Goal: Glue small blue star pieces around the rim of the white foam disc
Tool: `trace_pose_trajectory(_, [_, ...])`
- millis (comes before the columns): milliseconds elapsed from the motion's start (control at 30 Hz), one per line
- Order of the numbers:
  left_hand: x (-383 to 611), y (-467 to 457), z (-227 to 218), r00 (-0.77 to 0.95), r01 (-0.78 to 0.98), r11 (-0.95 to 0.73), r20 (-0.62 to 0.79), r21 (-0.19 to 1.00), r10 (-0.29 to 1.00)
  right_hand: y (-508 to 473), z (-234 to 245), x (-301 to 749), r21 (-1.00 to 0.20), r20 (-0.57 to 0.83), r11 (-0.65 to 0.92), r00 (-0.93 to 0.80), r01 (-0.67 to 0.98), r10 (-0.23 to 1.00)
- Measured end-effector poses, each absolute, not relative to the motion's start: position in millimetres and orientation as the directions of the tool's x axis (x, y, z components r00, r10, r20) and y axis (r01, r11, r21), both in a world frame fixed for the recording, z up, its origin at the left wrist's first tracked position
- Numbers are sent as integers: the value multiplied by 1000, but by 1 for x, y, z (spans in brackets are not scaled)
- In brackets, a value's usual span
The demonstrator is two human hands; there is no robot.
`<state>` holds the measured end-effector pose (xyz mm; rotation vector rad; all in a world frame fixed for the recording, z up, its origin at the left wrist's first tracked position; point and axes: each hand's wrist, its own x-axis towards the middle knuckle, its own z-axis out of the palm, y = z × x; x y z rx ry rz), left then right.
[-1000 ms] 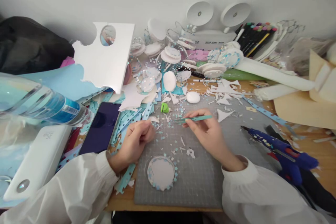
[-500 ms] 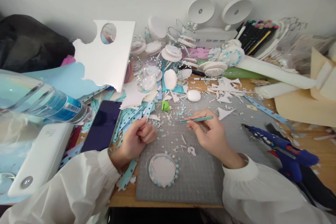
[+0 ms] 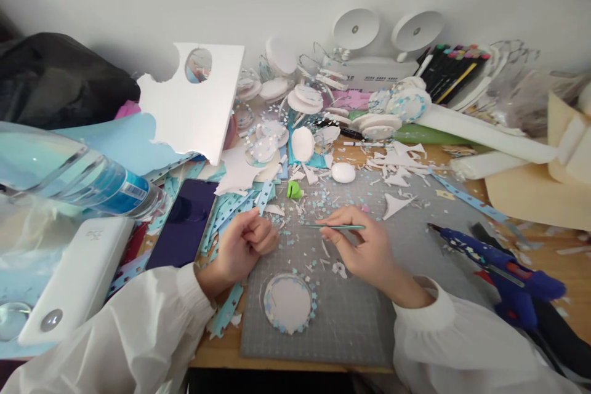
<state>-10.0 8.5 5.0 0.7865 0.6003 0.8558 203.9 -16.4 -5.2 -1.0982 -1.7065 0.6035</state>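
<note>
My right hand [image 3: 364, 249] pinches thin teal tweezers [image 3: 335, 227], held level with the tips pointing left over tiny blue and white paper stars scattered on the grey cutting mat [image 3: 360, 314]. My left hand [image 3: 244, 245] rests at the mat's left edge, fingers curled into a loose fist beside blue punched paper strips [image 3: 226, 212]; I cannot make out anything in it. A white disc ringed with small blue stars [image 3: 287, 303] lies on the mat below both hands.
A dark phone [image 3: 187, 225], a white power bank [image 3: 76, 277] and a lying water bottle [image 3: 78, 178] are at the left. A blue glue gun [image 3: 489, 258] lies at the right. White foam discs, scraps, a white foam board [image 3: 196, 104] and markers [image 3: 450, 68] crowd the back.
My right hand has drawn the tweezers slightly left and toward me. My left hand has stayed curled at the mat's edge. The view shifted a little.
</note>
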Motion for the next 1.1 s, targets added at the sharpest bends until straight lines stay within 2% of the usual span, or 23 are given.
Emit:
trace_pose_trajectory(267, [-10, 8, 4, 547, -437, 412, -128, 799, 827, -23, -5, 198, -781, 496, 560, -271, 276, 825])
trace_pose_trajectory(567, [-9, 8, 3, 554, -450, 427, -130, 784, 823, -23, -9, 193, -736, 515, 611, -346, 290, 784])
trace_pose_trajectory(833, [-10, 8, 1, 566, -480, 429, -103, 765, 818, -25, -11, 192, -789, 470, 537, -269, 298, 841])
trace_pose_trajectory(1000, [-10, 8, 0, 576, -505, 433, -82, 747, 814, -27, -6, 195, -896, 376, 402, -162, 186, 912])
trace_pose_trajectory(1100, [-10, 8, 0, 579, -502, 430, -78, 750, 812, -26, -5, 198, -922, 341, 359, -134, 146, 930])
